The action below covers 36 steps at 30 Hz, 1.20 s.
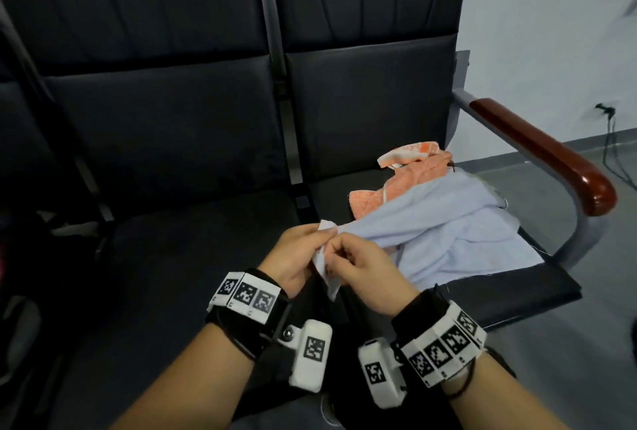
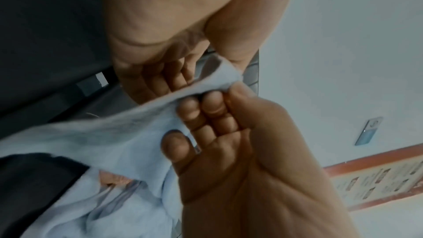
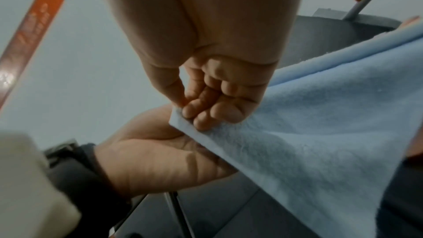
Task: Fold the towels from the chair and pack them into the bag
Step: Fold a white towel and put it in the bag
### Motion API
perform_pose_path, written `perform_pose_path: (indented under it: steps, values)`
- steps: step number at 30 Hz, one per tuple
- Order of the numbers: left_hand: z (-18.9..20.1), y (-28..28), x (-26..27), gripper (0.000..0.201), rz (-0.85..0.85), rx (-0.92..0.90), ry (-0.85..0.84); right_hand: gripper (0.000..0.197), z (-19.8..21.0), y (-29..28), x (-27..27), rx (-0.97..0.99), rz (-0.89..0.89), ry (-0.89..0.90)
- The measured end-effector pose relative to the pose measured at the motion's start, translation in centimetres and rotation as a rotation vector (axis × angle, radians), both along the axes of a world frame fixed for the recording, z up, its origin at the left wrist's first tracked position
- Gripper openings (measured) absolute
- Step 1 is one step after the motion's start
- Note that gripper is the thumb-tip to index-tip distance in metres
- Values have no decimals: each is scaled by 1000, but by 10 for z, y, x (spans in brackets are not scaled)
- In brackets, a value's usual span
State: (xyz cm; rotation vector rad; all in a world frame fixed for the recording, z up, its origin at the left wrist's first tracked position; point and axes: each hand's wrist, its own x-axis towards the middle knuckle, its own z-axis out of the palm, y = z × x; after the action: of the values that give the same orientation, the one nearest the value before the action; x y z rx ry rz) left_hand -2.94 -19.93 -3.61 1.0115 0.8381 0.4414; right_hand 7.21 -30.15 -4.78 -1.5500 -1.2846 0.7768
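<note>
Near centre, over the front edge of the black seat (image 1: pixel 193 257): left hand (image 1: pixel 293 257) and right hand (image 1: pixel 365 274) together on one corner of the light blue towel (image 1: pixel 458 240). Left hand gripping the corner edge, fingers curled round the cloth with thumb on top; confirmed in the left wrist view, cloth (image 2: pixel 96 138) running between thumb and curled fingers of the left hand (image 2: pixel 178 33). Right hand pinching the same corner just beside the left, fingertips (image 3: pixel 201 115) pressed on the towel edge (image 3: pixel 320 124), thumb on the other side. Hands touching or nearly so; cannot tell which. Rest of the blue towel trailing right and far from the hands, spread loosely over the right-hand seat, unfolded, rumpled, near edge lying close to the seat front. Orange towel (image 1: pixel 406 178) on the same seat, farther back, crumpled, partly under the blue one, patterned corner flipped up toward the backrest. Wooden-topped armrest (image 1: pixel 544 150) at far right, well apart from both hands. Marker-covered wristbands (image 1: pixel 248 295) on both wrists. Bag not identifiable in any view; dark shapes at the far left edge too dim to name.
</note>
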Motion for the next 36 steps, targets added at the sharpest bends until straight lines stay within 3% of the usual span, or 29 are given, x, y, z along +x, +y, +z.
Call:
perform_pose_path:
  steps: [5,9,14,19,22,28,30,32,34,36]
  values:
    - [-1,7,-47,15,146,-13,-27,12,-2,1,-42,-37,84,-26]
    - [3,10,-95,20,243,14,-179,13,-4,-1,-68,-60,134,-98]
    - [13,5,-162,22,257,287,-217,19,8,0,-77,41,1,-16]
    - [20,-2,-224,15,265,460,-186,34,25,19,-100,163,-25,-195]
    - [18,-7,-254,8,245,467,-200,43,23,37,-132,27,137,-132]
    - [7,-10,-306,7,180,497,-285,30,13,60,-193,-173,362,45]
    - [3,-10,-320,11,170,500,-284,34,10,63,-207,-216,415,148]
    - [-2,-9,-332,10,161,487,-279,32,6,64,-217,-215,450,195]
    - [-8,-8,-340,8,176,448,-281,16,4,65,-223,-165,440,126]
    - [-12,-6,-345,8,216,419,-237,18,2,65,-224,-91,378,102]
